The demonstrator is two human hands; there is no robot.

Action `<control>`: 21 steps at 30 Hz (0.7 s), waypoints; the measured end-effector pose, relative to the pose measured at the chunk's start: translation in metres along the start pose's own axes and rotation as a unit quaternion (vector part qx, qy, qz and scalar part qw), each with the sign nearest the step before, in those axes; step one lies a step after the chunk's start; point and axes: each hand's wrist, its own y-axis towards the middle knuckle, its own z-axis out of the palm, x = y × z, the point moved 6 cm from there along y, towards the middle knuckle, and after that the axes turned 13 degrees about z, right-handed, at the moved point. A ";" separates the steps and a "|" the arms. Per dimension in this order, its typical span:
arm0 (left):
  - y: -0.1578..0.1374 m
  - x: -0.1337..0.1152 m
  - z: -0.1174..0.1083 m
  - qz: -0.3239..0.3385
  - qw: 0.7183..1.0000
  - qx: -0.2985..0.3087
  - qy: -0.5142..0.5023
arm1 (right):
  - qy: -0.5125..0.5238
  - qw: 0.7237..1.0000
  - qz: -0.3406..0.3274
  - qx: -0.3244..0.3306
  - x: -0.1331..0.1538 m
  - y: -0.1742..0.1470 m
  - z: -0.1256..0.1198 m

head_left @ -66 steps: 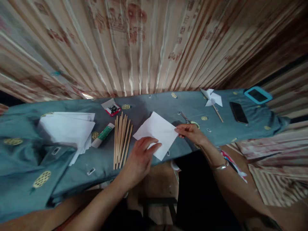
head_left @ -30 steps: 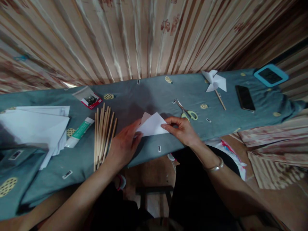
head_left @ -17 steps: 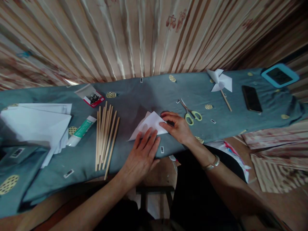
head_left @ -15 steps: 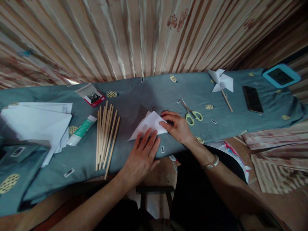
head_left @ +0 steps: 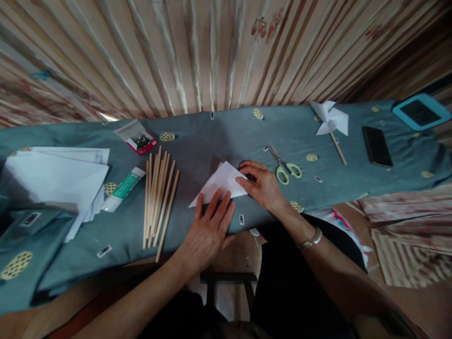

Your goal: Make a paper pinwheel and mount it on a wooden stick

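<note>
A sheet of white paper (head_left: 226, 175), folded into a triangle, lies on the cloth-covered table in front of me. My left hand (head_left: 212, 226) rests flat on its lower edge, fingers spread. At the triangle's right corner, my right hand (head_left: 263, 186) pinches the paper between thumb and fingers; the tips of some fingers are hidden behind the corner. Scissors with green handles (head_left: 283, 167) lie open just right of that hand. To the left of the paper sits a bunch of thin wooden sticks (head_left: 158, 197).
A glue tube (head_left: 123, 189), a stack of white paper (head_left: 52, 176) and an open red box of small dark metal pieces (head_left: 141, 142) lie leftward. On the right are a paper pinwheel (head_left: 332, 123) on a stick, a phone (head_left: 377, 146) and a blue-framed tablet (head_left: 420, 112). A curtain (head_left: 197, 52) hangs behind.
The view has shifted slightly, so the table's things appear a little further right. Both hands stay on the folded paper, with hardly any movement.
</note>
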 end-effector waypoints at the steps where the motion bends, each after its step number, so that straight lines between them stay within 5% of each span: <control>1: 0.000 0.000 0.000 0.001 1.000 0.000 0.000 | -0.003 1.000 0.000 -0.002 0.001 0.000 0.000; 21: -0.001 -0.004 0.002 -0.005 1.000 0.022 0.012 | -0.043 0.998 -0.041 -0.007 0.014 -0.004 0.004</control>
